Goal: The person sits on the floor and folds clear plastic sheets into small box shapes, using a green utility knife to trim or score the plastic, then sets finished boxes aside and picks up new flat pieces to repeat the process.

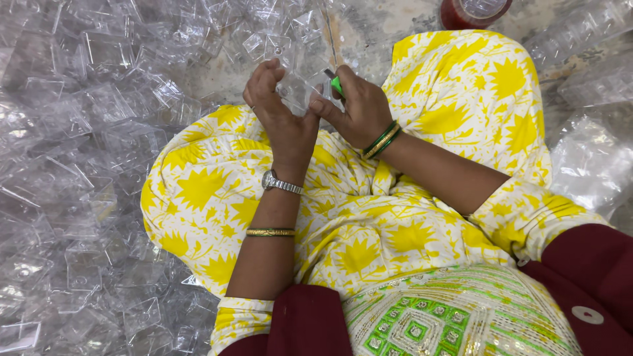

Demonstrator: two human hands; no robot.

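Observation:
My left hand [280,115] and my right hand [356,109] meet above my lap, both gripping one small clear plastic box piece [297,89]. The right hand also holds a small tool with a green handle [337,84], its tip against the clear piece. A silver watch and a gold bangle sit on my left wrist, green bangles on my right. I sit cross-legged in yellow and white patterned cloth [369,217].
A deep heap of clear plastic box pieces [79,165] covers the floor to my left and ahead. More clear pieces in bags [587,158] lie at the right. A red container with a clear lid [471,12] stands at the top edge.

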